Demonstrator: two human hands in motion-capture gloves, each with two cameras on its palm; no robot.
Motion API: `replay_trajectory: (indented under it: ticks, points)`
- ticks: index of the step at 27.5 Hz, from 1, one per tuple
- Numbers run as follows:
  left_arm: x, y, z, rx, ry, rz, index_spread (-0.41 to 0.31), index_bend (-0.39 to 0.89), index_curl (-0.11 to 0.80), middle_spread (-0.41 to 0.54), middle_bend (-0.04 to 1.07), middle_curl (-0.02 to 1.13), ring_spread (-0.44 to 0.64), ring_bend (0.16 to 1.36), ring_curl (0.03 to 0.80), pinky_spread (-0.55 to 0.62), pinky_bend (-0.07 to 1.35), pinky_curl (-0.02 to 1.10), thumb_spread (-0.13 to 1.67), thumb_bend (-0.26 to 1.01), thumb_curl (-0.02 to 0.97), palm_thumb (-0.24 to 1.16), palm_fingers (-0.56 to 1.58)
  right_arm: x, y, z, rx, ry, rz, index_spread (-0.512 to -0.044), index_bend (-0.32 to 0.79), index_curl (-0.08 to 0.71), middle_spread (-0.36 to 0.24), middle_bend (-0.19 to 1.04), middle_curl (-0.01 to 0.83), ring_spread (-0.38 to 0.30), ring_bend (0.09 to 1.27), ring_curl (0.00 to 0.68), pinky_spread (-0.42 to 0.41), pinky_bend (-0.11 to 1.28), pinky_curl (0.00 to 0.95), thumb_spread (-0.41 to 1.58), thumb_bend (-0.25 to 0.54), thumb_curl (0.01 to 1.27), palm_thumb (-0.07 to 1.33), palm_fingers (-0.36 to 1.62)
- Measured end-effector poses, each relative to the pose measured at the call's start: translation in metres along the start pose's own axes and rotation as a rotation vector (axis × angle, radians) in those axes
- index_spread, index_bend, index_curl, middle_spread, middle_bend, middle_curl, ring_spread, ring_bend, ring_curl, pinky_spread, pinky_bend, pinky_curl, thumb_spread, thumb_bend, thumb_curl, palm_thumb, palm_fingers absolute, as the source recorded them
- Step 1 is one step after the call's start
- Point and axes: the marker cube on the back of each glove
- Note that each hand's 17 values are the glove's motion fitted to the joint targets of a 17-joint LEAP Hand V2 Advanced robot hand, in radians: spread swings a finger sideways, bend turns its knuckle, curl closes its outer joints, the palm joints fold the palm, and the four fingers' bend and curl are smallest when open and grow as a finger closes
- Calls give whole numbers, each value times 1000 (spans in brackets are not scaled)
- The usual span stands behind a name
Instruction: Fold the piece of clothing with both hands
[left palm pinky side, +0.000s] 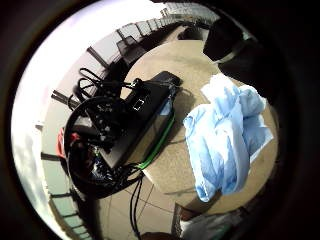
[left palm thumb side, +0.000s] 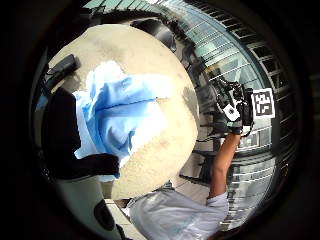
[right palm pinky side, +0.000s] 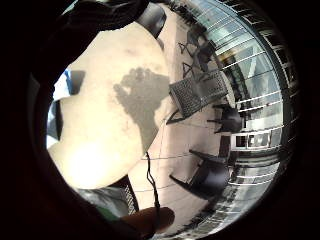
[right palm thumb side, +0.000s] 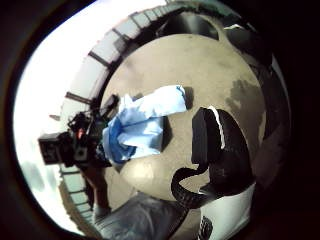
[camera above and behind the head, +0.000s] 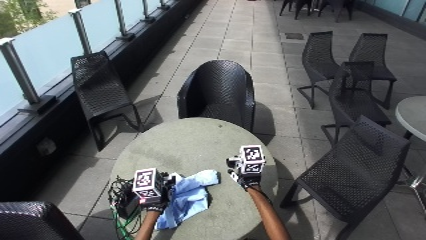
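Note:
A crumpled light blue garment (camera above and behind the head: 191, 196) lies at the near left of a round grey table (camera above and behind the head: 193, 145). My left hand (camera above and behind the head: 157, 202) is at its left edge. In the left palm views the garment (left palm thumb side: 125, 115) runs in under the gloved fingers (left palm thumb side: 60, 135), which curl over its edge, and its folds (left palm pinky side: 225, 140) spread away from them. My right hand (camera above and behind the head: 243, 177) hovers over bare table to the right of the garment and touches nothing. In the right thumb side view its fingers (right palm thumb side: 220, 155) hang loosely curled, with the garment (right palm thumb side: 140, 125) beyond.
A black box with cables (camera above and behind the head: 126, 202) sits at the table's left edge, right beside my left hand. Black chairs stand around: one behind the table (camera above and behind the head: 219, 90), one at the right (camera above and behind the head: 353, 165), one at the left by the railing (camera above and behind the head: 100, 85).

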Motion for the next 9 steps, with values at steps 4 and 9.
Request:
replay_trajectory:
  ticks: [4,9]
  points:
    - [7,-1,4,-13,-7,21,-65,127,296,-29,182,355,57,608,348,238,350,408,1560,126,329,590,494,20,9,6,10,-30,48,-340,241,260,-121,252,418,-39,298,307,153,384,328,1210,-12,400,718,471]
    - [8,-2,3,-13,-4,23,-67,132,297,-29,179,355,59,599,345,247,347,408,1559,124,333,589,493,27,14,11,18,-31,71,-345,231,289,-107,213,405,-6,250,294,193,349,318,1249,-14,388,701,449]
